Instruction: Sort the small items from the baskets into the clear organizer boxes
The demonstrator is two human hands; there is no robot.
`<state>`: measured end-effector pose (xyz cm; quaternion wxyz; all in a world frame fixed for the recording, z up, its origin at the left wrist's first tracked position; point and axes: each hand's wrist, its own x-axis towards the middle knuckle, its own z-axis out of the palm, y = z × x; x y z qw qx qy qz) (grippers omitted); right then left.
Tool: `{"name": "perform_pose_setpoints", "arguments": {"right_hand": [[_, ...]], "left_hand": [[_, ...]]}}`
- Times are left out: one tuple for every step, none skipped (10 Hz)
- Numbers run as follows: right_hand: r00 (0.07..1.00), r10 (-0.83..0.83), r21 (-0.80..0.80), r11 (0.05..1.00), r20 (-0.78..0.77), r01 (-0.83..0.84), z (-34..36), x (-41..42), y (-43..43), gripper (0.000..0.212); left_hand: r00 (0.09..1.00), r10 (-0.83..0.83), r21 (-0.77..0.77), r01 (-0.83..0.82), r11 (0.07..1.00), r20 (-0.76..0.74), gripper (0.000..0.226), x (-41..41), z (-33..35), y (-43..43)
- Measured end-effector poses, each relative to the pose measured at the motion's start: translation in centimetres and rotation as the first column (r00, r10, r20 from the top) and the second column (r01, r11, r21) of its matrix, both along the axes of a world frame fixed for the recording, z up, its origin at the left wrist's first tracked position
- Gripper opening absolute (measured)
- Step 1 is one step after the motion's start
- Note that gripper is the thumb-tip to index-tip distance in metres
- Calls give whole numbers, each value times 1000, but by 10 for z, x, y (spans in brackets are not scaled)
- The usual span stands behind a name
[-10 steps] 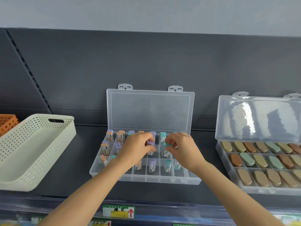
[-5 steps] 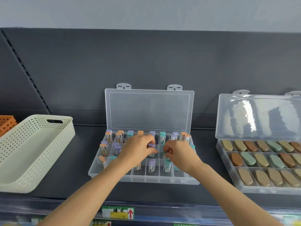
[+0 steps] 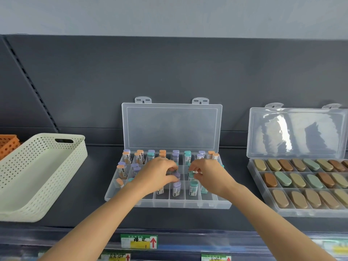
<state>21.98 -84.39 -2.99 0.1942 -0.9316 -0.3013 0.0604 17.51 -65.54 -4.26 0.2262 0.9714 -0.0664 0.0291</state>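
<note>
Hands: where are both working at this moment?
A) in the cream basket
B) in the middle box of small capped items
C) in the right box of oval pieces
B: the left hand pinches a purple-capped item and the right hand a teal-capped item, both inside the middle box.

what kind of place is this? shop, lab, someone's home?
Probably a shop shelf: price labels with red arrows on the shelf edge, a slotted upright in the dark back panel, and clear organizer boxes of small items laid out like stock.
</note>
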Motion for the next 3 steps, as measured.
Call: {"name": "perform_pose_setpoints", "arguments": {"right_hand": [[1000, -17, -1, 1000, 6, 17, 9, -3, -1, 32], [999, -40, 37, 999, 32, 39, 18, -8, -5, 37], [994, -91, 75, 993, 59, 86, 24, -11, -9, 37]], "left_hand": [[1000, 22, -5, -22, 1000, -21, 43, -4, 7, 1], [999, 37, 6, -37, 999, -10, 58, -7, 15, 3], [999, 35, 18, -35, 999, 16, 64, -10, 25, 5]]}}
